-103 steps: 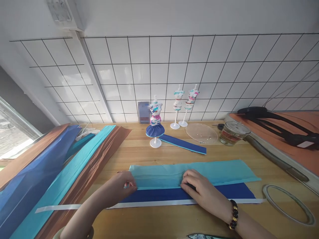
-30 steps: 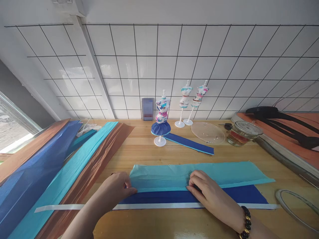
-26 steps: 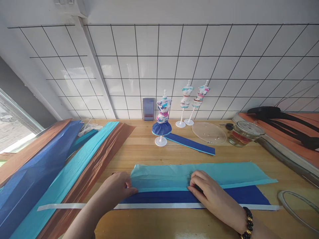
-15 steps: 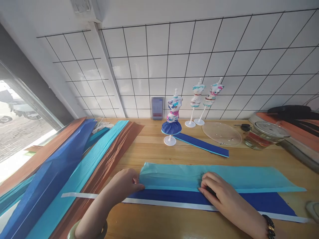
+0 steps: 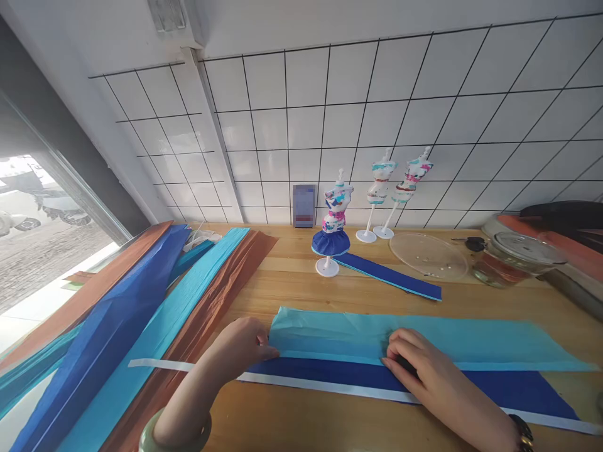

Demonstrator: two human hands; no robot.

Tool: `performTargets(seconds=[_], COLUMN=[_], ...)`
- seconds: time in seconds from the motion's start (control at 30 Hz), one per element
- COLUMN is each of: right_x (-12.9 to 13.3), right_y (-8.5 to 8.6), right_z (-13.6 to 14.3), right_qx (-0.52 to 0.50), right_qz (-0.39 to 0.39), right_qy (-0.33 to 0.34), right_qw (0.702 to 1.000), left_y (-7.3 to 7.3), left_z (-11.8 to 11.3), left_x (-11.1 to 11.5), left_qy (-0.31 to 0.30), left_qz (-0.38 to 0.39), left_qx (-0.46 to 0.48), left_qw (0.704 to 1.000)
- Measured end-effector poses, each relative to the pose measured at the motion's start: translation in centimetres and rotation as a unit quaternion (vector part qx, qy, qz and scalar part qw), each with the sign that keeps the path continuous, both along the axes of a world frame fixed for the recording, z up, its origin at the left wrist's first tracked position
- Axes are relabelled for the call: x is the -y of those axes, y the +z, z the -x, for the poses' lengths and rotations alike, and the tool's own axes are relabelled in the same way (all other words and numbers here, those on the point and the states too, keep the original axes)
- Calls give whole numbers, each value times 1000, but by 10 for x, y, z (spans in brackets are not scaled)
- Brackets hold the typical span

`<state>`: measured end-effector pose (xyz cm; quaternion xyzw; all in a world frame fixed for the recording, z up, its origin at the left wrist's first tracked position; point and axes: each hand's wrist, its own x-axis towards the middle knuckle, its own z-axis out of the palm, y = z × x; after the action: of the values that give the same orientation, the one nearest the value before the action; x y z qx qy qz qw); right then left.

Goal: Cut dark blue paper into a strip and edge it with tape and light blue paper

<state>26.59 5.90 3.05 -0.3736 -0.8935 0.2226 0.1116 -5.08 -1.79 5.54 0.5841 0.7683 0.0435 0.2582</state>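
Observation:
A light blue crepe paper strip (image 5: 339, 329) lies across the wooden table, overlapping a dark blue crepe paper strip (image 5: 509, 392). My left hand (image 5: 245, 345) pinches the light strip at its near left corner, thumb along the edge. Along the same near edge, around the middle, my right hand (image 5: 414, 361) has thumb and curled fingers closed on the light paper. A narrow white tape strip (image 5: 325, 387) runs along the dark strip's near edge and passes under both forearms. Parts of the dark strip are hidden by the light paper and my right hand.
Coloured crepe paper lengths (image 5: 155, 333) fan out at the left. Behind the strips stand a small mannequin (image 5: 335, 220) in a blue skirt and two more mannequins (image 5: 381, 182). A folded blue strip (image 5: 391, 276), a clear disc (image 5: 428, 256) and a glass jar (image 5: 504, 267) lie to the right.
The whole view has shifted a little, so things sit slightly farther right. Both hands keep the same places on the light blue paper.

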Motion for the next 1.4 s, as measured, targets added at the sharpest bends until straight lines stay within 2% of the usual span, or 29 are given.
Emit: performTargets(seconds=[0.27,0.4,0.5,0.63,0.9,1.0,1.1,1.23,1.33,1.4], right_x=[0,3,5,7,9,9,8,8,10,11], right_y=[2,6,7,6,7,9,9,8,10,11], right_z=[3,5,6,9,11,11,10,11,14,15], right_qx=[-33,-55,-55,-35,52,72,80,62,54,60], right_qz=[-26,-74,-143,-212,-248,-252,-256,-269,-272,-263], right_qy=[-22,26,70,100,130,138,145,152,141,133], right_qw=[999,995,986,971,959,955,952,949,951,954], left_y=[3,1,1,4,4,8,12,5,-10,-21], left_z=[-3,-3,-3,-4,-3,-4,-19,-60,-88,-98], left_x=[-3,-3,-3,-3,-3,1,5,6,6,6], left_qy=[-12,-19,-26,-23,-27,-34,-103,-255,-388,-411], left_qz=[3,-3,-17,1,10,-30,-137,-277,-291,-285], left_qx=[-9,-7,-9,-10,-22,-39,-47,-57,-60,-72], left_qw=[1000,1000,999,1000,999,998,984,925,872,863])
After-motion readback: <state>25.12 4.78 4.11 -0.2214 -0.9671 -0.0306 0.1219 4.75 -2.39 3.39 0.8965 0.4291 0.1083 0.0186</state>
